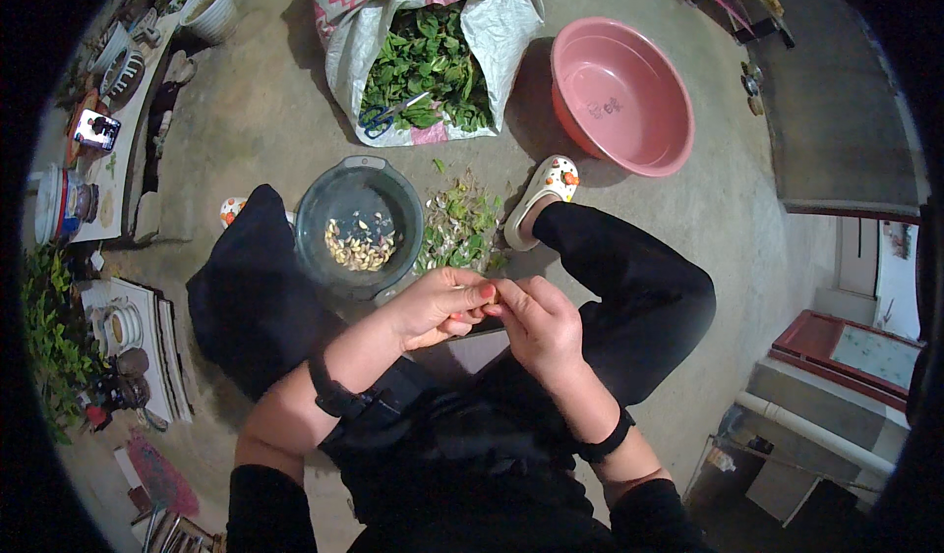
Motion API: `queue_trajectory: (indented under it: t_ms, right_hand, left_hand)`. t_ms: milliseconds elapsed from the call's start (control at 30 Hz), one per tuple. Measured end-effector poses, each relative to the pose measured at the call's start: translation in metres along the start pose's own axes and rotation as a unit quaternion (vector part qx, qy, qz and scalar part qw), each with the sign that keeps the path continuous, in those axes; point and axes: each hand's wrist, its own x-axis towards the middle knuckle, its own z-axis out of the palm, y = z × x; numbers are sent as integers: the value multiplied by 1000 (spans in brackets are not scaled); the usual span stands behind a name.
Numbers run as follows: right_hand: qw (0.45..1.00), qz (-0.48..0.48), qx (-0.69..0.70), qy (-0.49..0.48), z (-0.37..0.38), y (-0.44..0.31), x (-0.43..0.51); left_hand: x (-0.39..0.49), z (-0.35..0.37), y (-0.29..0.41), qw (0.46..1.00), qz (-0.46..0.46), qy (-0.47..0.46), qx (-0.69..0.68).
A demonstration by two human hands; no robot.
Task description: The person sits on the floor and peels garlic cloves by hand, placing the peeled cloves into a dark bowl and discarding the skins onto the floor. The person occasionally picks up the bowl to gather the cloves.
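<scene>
My left hand [446,306] and my right hand [542,321] meet in front of my lap, fingertips pinched together. Between them is a small tan piece [493,299], mostly covered by the fingers; it looks like a garlic clove. Just beyond my left hand stands a grey-green plastic basin [346,188] with two lugs on its rim. Peeled garlic cloves [363,249] lie scattered over its bottom. To the basin's right, a heap of leaf scraps and pale skins [461,221] spreads on the concrete floor, between the basin and my right shoe [544,192].
A white woven sack [509,51] lies open at the top, holding leafy greens [428,59]; blue-handled scissors [380,119] rest at its mouth. Right of it sits a pink basin [627,88]. Along the left are a low slab [147,110], a phone [97,130] and a pot [210,13].
</scene>
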Motion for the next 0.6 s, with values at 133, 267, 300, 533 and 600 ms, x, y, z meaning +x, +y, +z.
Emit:
queue_trajectory:
  t_ms: [133, 267, 300, 533, 600]
  right_hand:
    - [999, -18, -38, -3, 3, -1, -2]
    - [1000, 17, 0, -2, 6, 3, 1]
    - [999, 39, 21, -7, 6, 3, 1]
    - [986, 129, 105, 29, -6, -1, 3]
    - [994, 79, 63, 30, -6, -1, 5]
  left_hand:
    - [-1, 0, -3, 1000, 0, 20, -12]
    - [1, 2, -3, 999, 16, 47, 11]
    - [1, 2, -2, 999, 24, 47, 12]
    - [5, 1, 2, 996, 62, 60, -13]
    - [5, 2, 3, 997, 56, 60, 0]
